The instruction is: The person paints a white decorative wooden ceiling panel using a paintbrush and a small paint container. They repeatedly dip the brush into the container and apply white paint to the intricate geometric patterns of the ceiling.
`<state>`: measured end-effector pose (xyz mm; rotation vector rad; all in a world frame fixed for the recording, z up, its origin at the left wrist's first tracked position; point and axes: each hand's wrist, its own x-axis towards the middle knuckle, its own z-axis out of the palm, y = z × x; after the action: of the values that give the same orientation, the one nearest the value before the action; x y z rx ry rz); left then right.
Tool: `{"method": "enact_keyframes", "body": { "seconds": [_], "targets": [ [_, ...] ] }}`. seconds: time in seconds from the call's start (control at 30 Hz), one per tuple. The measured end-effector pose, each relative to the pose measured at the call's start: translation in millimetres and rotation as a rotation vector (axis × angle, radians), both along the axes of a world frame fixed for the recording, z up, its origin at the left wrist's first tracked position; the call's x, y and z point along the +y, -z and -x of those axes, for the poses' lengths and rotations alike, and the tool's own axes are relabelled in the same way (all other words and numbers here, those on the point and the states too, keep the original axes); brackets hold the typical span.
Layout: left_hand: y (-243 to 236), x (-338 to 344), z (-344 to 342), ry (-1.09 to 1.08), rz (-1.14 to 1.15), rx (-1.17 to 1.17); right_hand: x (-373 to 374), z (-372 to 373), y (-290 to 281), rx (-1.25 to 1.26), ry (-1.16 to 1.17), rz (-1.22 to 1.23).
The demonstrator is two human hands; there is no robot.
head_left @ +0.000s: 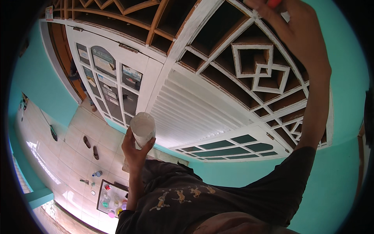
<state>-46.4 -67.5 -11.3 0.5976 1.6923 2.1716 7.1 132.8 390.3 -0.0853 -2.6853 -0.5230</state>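
Note:
My left hand (134,150) is wrapped round a white-smeared plastic cup (143,130) with white paint in it, held at chest height in front of the door panels. High at the upper right, my right hand (298,29) is raised to the wooden lattice (255,50) above the doors. Its fingers close on a red-handled paintbrush (274,3); most of the brush lies beyond the picture's edge, and its bristles are hidden. White paint covers the front faces of this lattice, while brown wood shows on its inner sides.
A white glazed door (146,74) stands left of a white slatted panel (194,105). Brown unpainted lattice (152,29) runs above that door. Below left are sandals (87,142) on the tiled floor (72,156) and a low table (100,195) with bottles. A person's foot (94,108) shows by the doorway.

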Motion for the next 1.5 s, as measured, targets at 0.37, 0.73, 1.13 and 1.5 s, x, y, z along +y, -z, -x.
{"method": "enact_keyframes", "body": {
  "seconds": [0.37, 0.73, 1.13, 1.5],
  "targets": [
    [6, -1, 2, -0.011, -0.016, 0.004, 12, -6, 2, 0.306, -0.249, -0.079],
    [12, -4, 0, -0.04, -0.003, -0.007, 30, -10, -1, 0.297, -0.314, 0.106],
    [9, -3, 2, -0.041, -0.01, 0.013, 48, -16, 6, 0.15, -0.333, 0.164],
    [7, -7, 3, -0.045, 0.002, 0.023, 60, -12, 8, 0.226, -0.455, 0.46]
  ]
}}
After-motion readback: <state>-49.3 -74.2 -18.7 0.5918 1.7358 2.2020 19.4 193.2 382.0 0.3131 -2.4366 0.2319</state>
